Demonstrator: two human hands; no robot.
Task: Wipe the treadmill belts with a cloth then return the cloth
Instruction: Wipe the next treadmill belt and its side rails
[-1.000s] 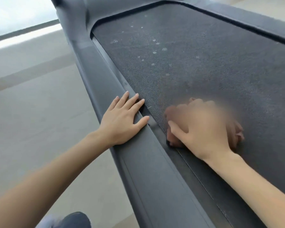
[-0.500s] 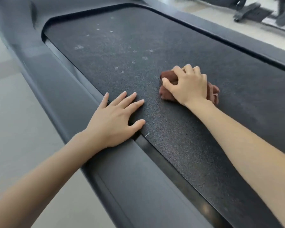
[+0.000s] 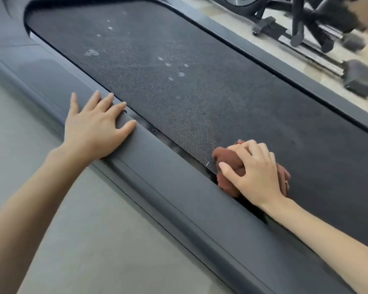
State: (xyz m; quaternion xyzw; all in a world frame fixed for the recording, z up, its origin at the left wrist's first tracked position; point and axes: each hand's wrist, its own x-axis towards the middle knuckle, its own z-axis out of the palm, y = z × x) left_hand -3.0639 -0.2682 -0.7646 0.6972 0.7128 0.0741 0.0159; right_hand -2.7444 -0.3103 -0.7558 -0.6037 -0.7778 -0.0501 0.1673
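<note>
Right now we are working the near edge of the black textured treadmill belt [image 3: 200,92]. Our right hand [image 3: 255,172] is gripping the bunched-up reddish-brown cloth [image 3: 226,166], with fingers curled over the top of it and the thumb pressed against its side. The cloth is sitting on the belt just where it meets the grey plastic side rail [image 3: 168,187], touching the rail's inner lip. Our left hand [image 3: 96,132] is lying open and flat on the same rail further up, fingers spread and holding nothing. We judge it is bracing us as we are leaning in.

To do this pass well, we are thinking about pressure and coverage. A wad this tight is touching only a small patch of belt. Loosening it a little, or flattening it under the palm, would probably give each stroke more width. The seam between belt and rail looks like a place where grit is collecting, so we are treating it with care: the cloth's edge runs along it while the fingertips ride on top of the fabric, not down in the gap.

Ahead of us, pale dusty spots [image 3: 174,71] are dotting the middle and upper belt, well apart from the cloth, so by our reckoning most of the wiping is not yet done. Overlapping strokes from this rail toward the far rail [image 3: 285,71], climbing the belt, should catch them. The rough texture is likely dragging on the fabric, so a firm grip matters.
</note>
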